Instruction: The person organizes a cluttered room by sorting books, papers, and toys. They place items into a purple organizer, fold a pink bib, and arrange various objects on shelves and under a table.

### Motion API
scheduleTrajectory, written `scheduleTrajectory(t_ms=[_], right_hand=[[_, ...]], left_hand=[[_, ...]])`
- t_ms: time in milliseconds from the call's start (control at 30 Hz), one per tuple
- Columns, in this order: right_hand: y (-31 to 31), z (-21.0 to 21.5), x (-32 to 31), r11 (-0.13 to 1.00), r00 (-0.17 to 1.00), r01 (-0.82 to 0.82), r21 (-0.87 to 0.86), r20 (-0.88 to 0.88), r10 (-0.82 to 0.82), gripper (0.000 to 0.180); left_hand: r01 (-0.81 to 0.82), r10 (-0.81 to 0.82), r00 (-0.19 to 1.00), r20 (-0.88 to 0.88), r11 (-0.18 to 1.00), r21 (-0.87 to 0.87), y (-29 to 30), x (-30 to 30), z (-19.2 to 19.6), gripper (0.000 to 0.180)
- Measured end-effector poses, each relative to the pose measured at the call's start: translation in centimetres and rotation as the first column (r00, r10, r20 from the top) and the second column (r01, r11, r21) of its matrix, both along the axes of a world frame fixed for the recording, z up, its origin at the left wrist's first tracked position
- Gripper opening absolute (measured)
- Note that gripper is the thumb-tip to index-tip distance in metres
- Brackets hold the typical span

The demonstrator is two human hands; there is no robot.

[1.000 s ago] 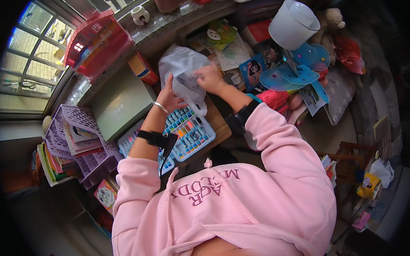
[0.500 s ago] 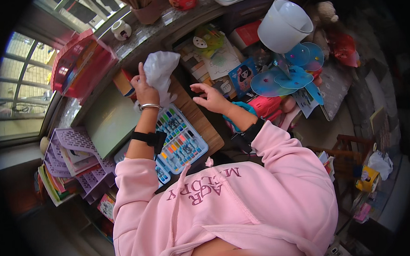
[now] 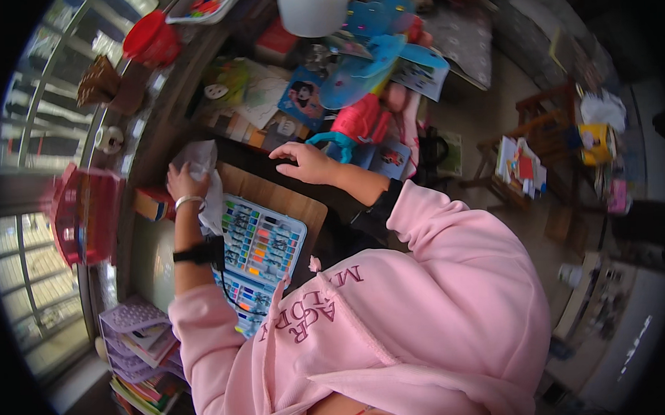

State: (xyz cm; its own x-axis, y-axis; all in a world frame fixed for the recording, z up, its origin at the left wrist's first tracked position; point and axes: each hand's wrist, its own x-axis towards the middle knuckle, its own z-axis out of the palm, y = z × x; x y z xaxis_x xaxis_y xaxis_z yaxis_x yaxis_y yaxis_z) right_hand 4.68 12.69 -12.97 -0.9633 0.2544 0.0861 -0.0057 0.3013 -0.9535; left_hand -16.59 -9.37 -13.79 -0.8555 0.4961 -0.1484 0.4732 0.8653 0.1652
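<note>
My left hand [image 3: 188, 182], a silver bangle at its wrist, has its fingers bent onto a crumpled whitish plastic bag [image 3: 206, 158]. The bag hangs down against the far left edge of an open pale blue case [image 3: 301, 229] filled with rows of small colourful pieces, possibly markers or paint tubes. Under the case lies a wooden board [image 3: 302, 201]. To the right, my right hand [image 3: 301, 163] hovers past the board's far edge with fingers apart and nothing in them. Black bands wrap both forearms.
A red-and-yellow box [image 3: 153, 205] sits beside my left hand. Purple file racks [image 3: 133, 320] stand at lower left, a pink container [image 3: 88, 214] by the window. Beyond my right hand are books, a blue winged toy [image 3: 364, 72] and a white bin [image 3: 313, 12].
The view has turned, so the surroundings sit differently. My left hand has lowered with the bag, its index finger no longer pointing out. My right hand stays open.
</note>
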Motion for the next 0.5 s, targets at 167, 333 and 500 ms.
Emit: scheduleTrajectory(t_ms=[167, 333, 500], right_hand=[[-5.4, 4.4, 7.2, 0.940, 0.883, 0.315, 0.128, -0.404, -0.241, 0.009], [-15.3, 5.0, 12.3, 0.803, 0.881, 0.408, 0.434, -0.419, -0.222, 0.034], [-9.3, 2.8, 19.5, 0.793, 0.880, 0.371, 0.484, -0.455, -0.135, 0.032]], left_hand=[[-0.623, -0.563, 0.422, 0.710, 0.388, 0.679, 1.6, 13.9, 3.9, 0.052], [-0.751, -0.906, -0.248, 0.342, 0.403, 0.524, 2.1, 27.9, 6.1, 0.071], [-0.807, -0.830, -0.512, 0.222, 0.553, 0.207, -0.6, 33.1, 9.5, 0.070]])
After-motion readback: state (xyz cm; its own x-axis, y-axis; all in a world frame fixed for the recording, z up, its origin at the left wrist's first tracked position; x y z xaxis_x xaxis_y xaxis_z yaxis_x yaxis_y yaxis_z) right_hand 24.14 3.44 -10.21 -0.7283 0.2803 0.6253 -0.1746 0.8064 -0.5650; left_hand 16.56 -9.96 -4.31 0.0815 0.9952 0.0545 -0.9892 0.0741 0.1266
